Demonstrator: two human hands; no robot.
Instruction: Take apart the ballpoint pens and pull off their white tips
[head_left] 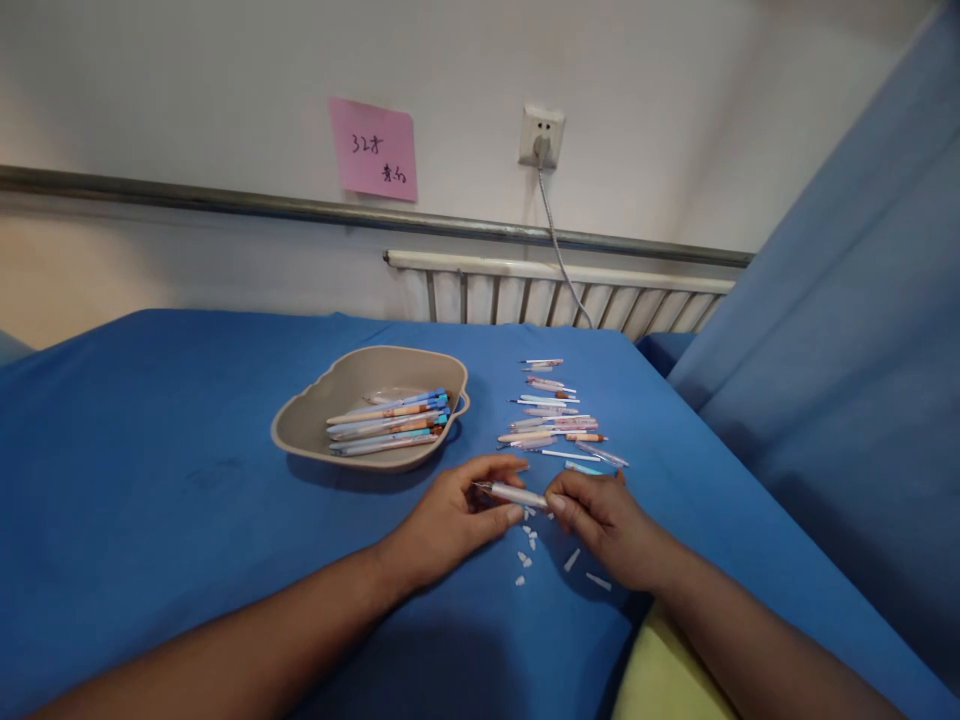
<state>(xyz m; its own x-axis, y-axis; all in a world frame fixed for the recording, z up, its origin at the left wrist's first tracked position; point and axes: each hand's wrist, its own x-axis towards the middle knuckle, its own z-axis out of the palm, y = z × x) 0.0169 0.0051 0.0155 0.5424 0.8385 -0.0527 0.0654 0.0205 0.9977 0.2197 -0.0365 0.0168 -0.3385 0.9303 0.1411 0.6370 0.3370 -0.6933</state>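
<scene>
Both hands meet over the blue table on one pale pen, held level between them. My left hand pinches its tip end with thumb and fingers. At the other end my right hand grips it with curled fingers. Several small white caps and short pieces lie scattered under and just in front of the hands. A loose row of pens and pen parts lies beyond my right hand. Left of that stands a beige tray holding several assembled pens.
A blue cloth partition rises along the right side. A radiator, a wall socket with a cable and a pink note are on the wall behind. Something yellow sits at the near table edge.
</scene>
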